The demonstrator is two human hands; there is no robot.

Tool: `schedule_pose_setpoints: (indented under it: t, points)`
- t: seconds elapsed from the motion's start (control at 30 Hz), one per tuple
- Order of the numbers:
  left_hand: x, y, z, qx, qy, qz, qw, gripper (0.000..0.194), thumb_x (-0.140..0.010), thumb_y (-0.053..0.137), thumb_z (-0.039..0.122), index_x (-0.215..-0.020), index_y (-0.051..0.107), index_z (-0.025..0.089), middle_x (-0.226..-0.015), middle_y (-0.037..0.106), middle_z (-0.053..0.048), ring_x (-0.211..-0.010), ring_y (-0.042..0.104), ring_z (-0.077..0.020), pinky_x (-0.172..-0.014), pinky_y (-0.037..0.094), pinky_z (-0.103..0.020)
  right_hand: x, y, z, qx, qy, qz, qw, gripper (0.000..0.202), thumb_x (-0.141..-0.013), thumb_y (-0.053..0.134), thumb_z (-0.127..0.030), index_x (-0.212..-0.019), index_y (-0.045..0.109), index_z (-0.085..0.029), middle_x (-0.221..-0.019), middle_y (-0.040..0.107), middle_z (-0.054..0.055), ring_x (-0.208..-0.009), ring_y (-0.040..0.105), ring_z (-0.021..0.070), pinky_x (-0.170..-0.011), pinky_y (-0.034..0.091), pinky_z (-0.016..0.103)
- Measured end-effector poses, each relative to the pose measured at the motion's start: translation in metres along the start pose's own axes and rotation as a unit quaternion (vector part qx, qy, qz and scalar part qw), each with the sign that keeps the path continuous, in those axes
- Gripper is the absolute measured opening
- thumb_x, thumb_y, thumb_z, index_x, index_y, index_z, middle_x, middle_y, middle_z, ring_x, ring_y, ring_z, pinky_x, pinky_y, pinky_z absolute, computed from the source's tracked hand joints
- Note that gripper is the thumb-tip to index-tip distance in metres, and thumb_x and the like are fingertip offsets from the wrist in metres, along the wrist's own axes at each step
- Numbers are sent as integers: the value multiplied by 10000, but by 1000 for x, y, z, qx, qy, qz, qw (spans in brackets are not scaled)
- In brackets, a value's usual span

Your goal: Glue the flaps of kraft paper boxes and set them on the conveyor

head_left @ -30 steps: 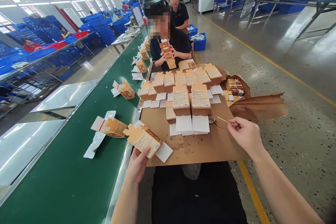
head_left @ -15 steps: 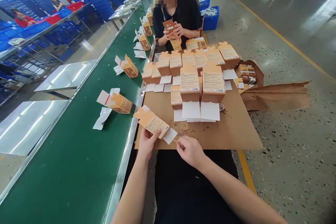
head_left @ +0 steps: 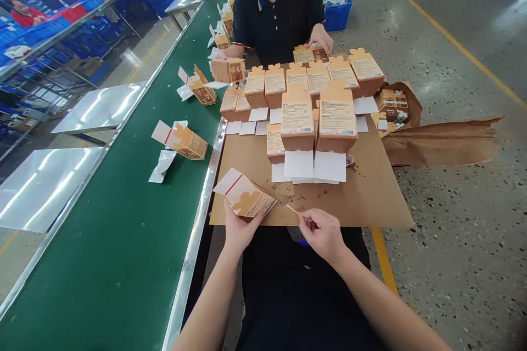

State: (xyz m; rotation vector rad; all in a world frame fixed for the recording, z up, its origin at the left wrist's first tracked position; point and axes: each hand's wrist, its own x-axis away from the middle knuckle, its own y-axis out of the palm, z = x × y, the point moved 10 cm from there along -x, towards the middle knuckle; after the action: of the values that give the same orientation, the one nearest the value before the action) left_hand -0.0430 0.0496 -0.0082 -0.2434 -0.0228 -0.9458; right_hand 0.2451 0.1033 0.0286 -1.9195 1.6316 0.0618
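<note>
My left hand is closed on a small brown and tan cardboard box, tilted over the front of the cardboard sheet. A white end flap with a red strip stands open at its far left end. Between the fingertips of my right hand is a thin pale cotton swab, pointing left towards the box but apart from it. Just beyond, many like boxes stand grouped on the cardboard sheet, with white flaps hanging out towards me.
On my left runs a green conveyor belt with a metal edge. An open box and a clear plastic bag lie on it. A co-worker sits opposite, a hand on a box. A brown paper bag of boxes lies right.
My left hand has turned its box so the red-striped flap shows and the end has swung away. My right hand has drawn the swab back to the right. The co-worker's hands have moved apart.
</note>
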Motion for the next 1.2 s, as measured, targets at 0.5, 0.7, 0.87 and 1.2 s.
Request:
schedule_pose_setpoints:
  t: [0.5,0.7,0.87,1.2]
  points:
    - [4,4,4,-151,60,22,987,782,-733,1040,568,-1325,620,276,-1321,801,-189,-1352,795,-469,-1036,671,-545,18,-28,14,-26,77,33,996,364,-1137,674,-376,-791,741,-285,-613,636,-20,-514,553,146,-498,520,294]
    - [-16,-52,19,-176,40,116,977,908,-632,1099,584,-1304,552,311,-1334,805,-166,-1367,781,-487,-1189,627,-670,12,-23,6,-48,58,28,997,382,-1142,679,-380,-776,727,-281,-603,613,-26,-499,533,141,-498,493,281]
    - [-42,-172,36,-106,57,267,956,1044,-559,1125,518,-1313,429,322,-1542,733,-185,-1514,727,-427,-1326,554,-694,15,-36,13,-45,82,41,995,374,-1112,708,-398,-763,761,-275,-585,631,-14,-479,549,158,-482,497,291]
    - [-58,-220,-5,-95,-11,305,947,1008,-552,1146,306,-1293,462,296,-1437,697,-132,-1579,663,-403,-1412,456,-659,4,-46,16,-54,84,49,994,391,-1051,787,-454,-723,831,-246,-554,670,4,-434,595,161,-445,546,269]
